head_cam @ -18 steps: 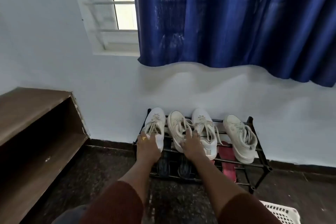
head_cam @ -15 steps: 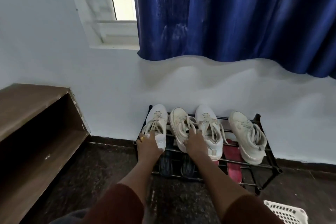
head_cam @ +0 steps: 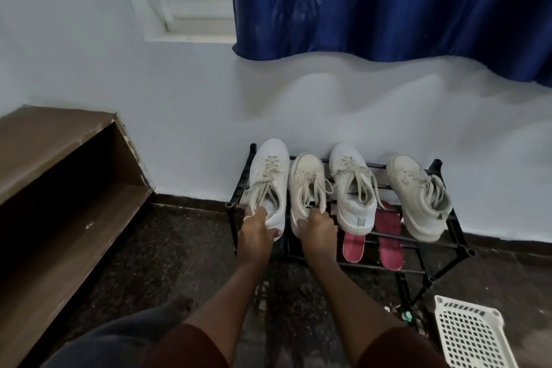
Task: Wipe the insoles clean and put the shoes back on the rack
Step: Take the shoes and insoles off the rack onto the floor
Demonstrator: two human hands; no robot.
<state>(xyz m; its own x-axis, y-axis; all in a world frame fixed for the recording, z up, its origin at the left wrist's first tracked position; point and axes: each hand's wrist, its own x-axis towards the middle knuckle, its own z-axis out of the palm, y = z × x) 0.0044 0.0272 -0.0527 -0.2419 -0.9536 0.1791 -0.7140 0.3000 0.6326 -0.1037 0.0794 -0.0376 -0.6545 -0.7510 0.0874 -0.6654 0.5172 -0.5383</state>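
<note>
Reaching low to the black rack (head_cam: 462, 230) against the far wall, the person has both hands on shoes; the left hand (head_cam: 255, 233) grips the heel of the leftmost shoe (head_cam: 268, 176), fingers curled into its opening and thumb pressed on the outside; the right hand (head_cam: 318, 228) grips the heel of the second shoe (head_cam: 307, 185) just beside it, fingers hooked over the collar. Both white shoes rest on the top tier, toes toward the wall, sides touching; to their right on the same tier sit the third shoe (head_cam: 352, 188) and, set apart near the rack's right end, the fourth shoe (head_cam: 418, 197), laces loose. Two red soles (head_cam: 354, 248) lie on the lower tier beneath those two; insoles or slippers, hard to tell. On the dark floor (head_cam: 179, 248) at near right stands a white basket (head_cam: 469, 337); a wooden shelf (head_cam: 59, 140) fills the left; a blue curtain (head_cam: 388, 3) hangs above.
</note>
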